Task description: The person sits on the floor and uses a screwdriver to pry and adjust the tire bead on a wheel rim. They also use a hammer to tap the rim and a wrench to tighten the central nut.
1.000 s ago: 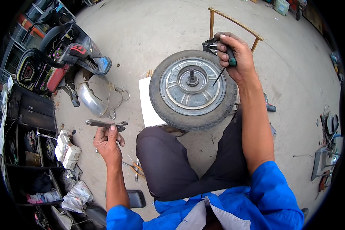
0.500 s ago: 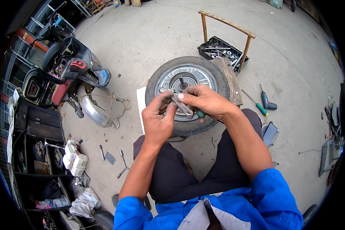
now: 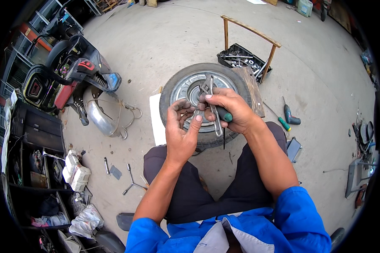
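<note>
My right hand (image 3: 233,110) is closed around an adjustable wrench (image 3: 216,122), its jaws up and its handle slanting down toward me. In the same palm sits a tool with a dark green handle (image 3: 226,114); its other end is hidden by the fingers. My left hand (image 3: 181,126) is beside the wrench, fingers loosely curled and thumb apart, with nothing visible in it. Below both hands a wheel with a black tyre (image 3: 177,75) and metal hub lies flat, partly covered by the hands.
A black toolbox (image 3: 220,61) with a wooden handle stands beyond the wheel, near a wooden board (image 3: 252,90). To the right lie a green-handled screwdriver (image 3: 284,123) and a power-tool-shaped driver (image 3: 292,116). A three-armed wrench (image 3: 132,182) lies left; a scooter (image 3: 67,80) stands farther left.
The wrench, earlier between both hands, has swung jaws-up and is now in my right hand alone. My left hand has come off it and its fingers have loosened.
</note>
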The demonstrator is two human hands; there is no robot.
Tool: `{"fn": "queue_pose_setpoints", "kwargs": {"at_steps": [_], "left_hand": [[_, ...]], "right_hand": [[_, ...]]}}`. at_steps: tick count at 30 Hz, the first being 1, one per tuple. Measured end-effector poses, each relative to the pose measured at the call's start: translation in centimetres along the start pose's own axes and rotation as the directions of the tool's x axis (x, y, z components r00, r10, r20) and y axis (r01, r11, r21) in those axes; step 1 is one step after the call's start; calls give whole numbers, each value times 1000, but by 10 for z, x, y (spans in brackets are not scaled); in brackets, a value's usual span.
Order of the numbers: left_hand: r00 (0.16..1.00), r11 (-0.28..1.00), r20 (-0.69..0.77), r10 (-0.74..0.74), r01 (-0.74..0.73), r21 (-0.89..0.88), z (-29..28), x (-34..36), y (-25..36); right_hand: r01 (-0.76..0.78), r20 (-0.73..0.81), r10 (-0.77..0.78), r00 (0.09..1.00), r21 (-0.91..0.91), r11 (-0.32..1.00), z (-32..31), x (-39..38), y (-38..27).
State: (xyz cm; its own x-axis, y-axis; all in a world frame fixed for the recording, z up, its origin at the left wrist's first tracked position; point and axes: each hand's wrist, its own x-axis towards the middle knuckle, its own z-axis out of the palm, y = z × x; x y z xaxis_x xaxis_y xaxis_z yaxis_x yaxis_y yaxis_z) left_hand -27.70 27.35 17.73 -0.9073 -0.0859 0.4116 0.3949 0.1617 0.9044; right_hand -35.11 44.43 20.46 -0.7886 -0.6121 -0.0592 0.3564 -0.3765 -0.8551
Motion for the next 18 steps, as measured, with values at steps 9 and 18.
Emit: {"fn": "queue_pose_setpoints", "kwargs": {"at_steps": [9, 18], "left_hand": [[874, 783, 441, -204, 416, -463, 27, -17, -9], [868, 798, 384, -316, 462, -387, 7, -16, -12]], "right_hand": [[106, 98, -135, 986, 255, 961, -14, -8, 6], [272, 10, -271, 962, -24, 962, -50, -19, -40]]}}
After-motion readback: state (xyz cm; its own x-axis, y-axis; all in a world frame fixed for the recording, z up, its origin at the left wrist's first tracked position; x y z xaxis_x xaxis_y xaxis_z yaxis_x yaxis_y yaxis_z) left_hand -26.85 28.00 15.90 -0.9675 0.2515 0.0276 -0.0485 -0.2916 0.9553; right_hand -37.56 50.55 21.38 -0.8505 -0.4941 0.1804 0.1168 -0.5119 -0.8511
